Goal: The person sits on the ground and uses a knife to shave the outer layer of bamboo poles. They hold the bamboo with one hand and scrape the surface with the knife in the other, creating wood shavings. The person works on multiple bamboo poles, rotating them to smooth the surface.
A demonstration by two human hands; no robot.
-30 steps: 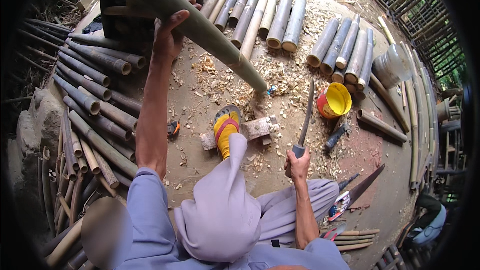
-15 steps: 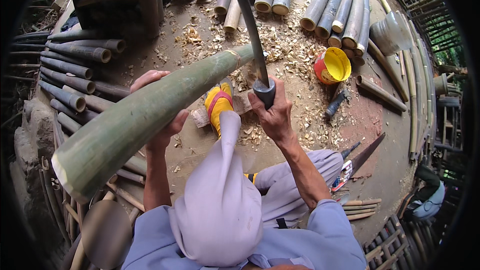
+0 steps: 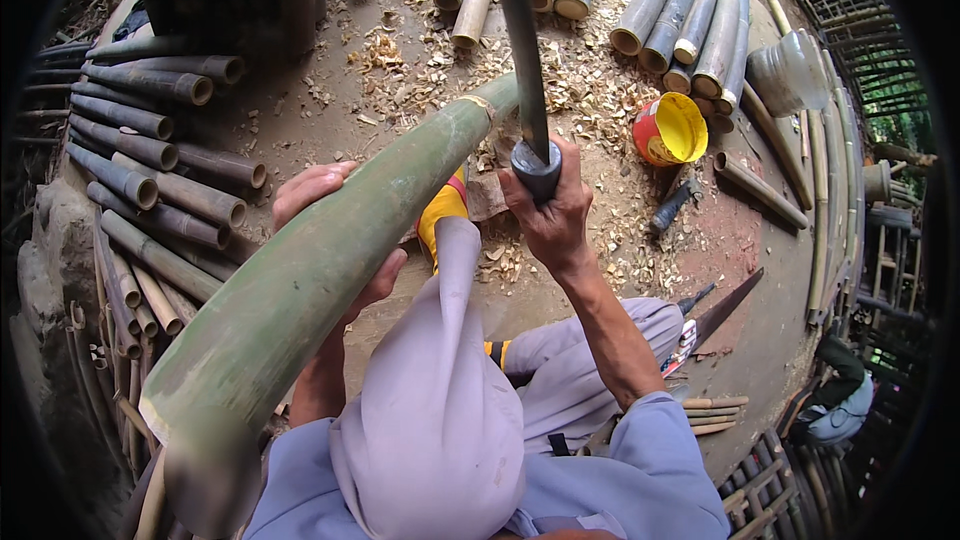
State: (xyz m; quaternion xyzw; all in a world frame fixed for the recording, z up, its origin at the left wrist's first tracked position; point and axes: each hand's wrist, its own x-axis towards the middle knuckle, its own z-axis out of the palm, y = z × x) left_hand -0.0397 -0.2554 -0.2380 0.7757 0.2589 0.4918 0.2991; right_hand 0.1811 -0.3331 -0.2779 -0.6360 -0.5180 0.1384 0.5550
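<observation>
Fingers of the left hand (image 3: 375, 286) are clamped around a green bamboo tube (image 3: 320, 255), showing on both of its sides in the head view. The fingers of the right hand (image 3: 556, 215) are closed around the dark handle of a curved knife (image 3: 520, 35).

The green tube lies slantwise in front of the person, its wide end near the lower left and its narrow end away, just left of the blade; whether blade and tube touch, I cannot tell. Far more shavings (image 3: 380, 52) lie beyond the tube than on its near side, and cut bamboo sections (image 3: 120, 118) lie to its left. Right of it stand a red-and-yellow bucket (image 3: 650, 137) and, nearer the person, a saw (image 3: 728, 310).

The tube seems already cut to length — its skin is green along most of it, so I judge that little or no shaving shows done there; how much is left cannot be told.

The left forearm rises from beneath the tube, mostly hidden by it — that hand bears it from below. The right forearm slants up toward the tube's narrow end, elbow bent, blade upright from the fist.
</observation>
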